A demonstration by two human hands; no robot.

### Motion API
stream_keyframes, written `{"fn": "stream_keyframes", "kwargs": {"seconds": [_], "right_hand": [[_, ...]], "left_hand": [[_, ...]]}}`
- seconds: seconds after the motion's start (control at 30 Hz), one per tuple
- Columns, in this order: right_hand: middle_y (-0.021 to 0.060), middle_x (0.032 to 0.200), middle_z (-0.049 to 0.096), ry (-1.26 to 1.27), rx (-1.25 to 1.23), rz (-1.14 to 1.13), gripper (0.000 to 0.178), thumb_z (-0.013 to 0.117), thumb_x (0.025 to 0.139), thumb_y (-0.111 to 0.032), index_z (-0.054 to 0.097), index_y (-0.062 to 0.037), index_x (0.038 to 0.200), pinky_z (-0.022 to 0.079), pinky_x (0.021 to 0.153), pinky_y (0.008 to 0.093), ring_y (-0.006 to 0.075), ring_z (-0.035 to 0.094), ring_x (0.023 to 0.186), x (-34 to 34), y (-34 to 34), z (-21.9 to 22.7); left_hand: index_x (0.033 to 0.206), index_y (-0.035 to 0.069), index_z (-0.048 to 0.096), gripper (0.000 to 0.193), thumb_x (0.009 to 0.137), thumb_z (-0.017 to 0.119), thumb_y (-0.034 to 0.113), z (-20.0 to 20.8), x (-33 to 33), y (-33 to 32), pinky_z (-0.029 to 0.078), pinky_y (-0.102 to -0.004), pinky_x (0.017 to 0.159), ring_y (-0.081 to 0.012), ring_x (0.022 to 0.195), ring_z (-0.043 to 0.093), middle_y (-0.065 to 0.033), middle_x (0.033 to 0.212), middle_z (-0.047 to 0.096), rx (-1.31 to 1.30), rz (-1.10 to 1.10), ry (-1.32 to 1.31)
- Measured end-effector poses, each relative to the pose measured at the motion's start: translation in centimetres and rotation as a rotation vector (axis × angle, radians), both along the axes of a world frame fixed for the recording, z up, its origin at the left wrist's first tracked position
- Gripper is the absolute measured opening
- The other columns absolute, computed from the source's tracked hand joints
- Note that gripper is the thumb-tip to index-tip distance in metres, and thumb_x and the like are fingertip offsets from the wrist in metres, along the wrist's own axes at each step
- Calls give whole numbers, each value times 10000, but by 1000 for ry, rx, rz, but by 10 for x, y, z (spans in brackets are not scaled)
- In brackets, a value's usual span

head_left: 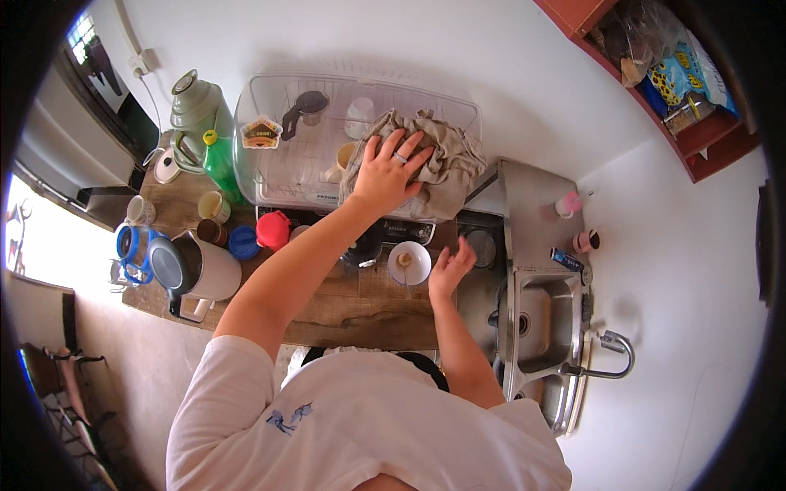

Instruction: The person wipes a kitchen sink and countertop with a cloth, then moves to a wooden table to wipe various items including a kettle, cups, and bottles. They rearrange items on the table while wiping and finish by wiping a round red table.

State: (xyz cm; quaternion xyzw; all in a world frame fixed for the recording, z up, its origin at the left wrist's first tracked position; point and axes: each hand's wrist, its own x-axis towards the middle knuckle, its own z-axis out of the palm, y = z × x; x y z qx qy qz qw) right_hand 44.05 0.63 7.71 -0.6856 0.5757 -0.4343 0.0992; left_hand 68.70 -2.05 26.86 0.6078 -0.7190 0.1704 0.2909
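My left hand (389, 173) lies on a crumpled grey-brown cloth (449, 180), its fingers spread and a ring on one of them. Under the cloth is the lid of a clear plastic dish box (282, 180). Through the lid I see a dark-handled item (309, 105), a white cup (359, 116) and a yellowish mug (344, 155). My right hand (452, 268) is held just right of a white bowl (420, 266), apart from it, fingers loosely spread with nothing in them. A small beige item and what looks like a spoon sit in the bowl.
Left on the wooden counter (352, 315) stand an electric kettle (209, 266), a green bottle (221, 168), a thermos jug (196, 106), a red-lidded container (273, 230) and several cups. A steel sink (547, 315) with a tap (618, 360) is at right. A red shelf (712, 151) hangs upper right.
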Motion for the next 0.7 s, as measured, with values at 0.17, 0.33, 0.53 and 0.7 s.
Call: {"fn": "stream_keyframes", "kwargs": {"seconds": [0.17,0.33,0.53,0.7], "right_hand": [[200,1554,285,68,-328,172,520,557,980,-297,472,-94,1451,170,1152,577,438,252,1411,73,-50,158],[159,1626,205,380,-326,149,577,523,973,-499,523,-136,1421,50,1169,627,451,114,1491,151,-78,182],[149,1512,430,471,-469,515,572,584,922,-512,611,-100,1317,186,1152,607,403,348,1408,282,-76,219],[104,1443,520,448,-595,857,486,558,953,-424,631,-80,1288,292,1128,532,329,474,1322,353,-76,228]], "left_hand": [[1398,283,521,700,745,758,362,4,2,-2,306,-548,1082,-269,1346,405,-10,1480,446,-31,5,-16],[1434,253,494,732,756,747,363,26,57,14,258,-564,1112,-277,1329,424,-16,1441,480,-91,141,99],[1380,183,563,593,820,673,346,19,160,50,210,-582,1171,-355,1382,373,-76,1398,509,-221,461,116],[1343,107,580,508,866,638,271,-8,196,67,312,-517,1132,-394,1364,378,-127,1432,485,-290,637,272]]}}
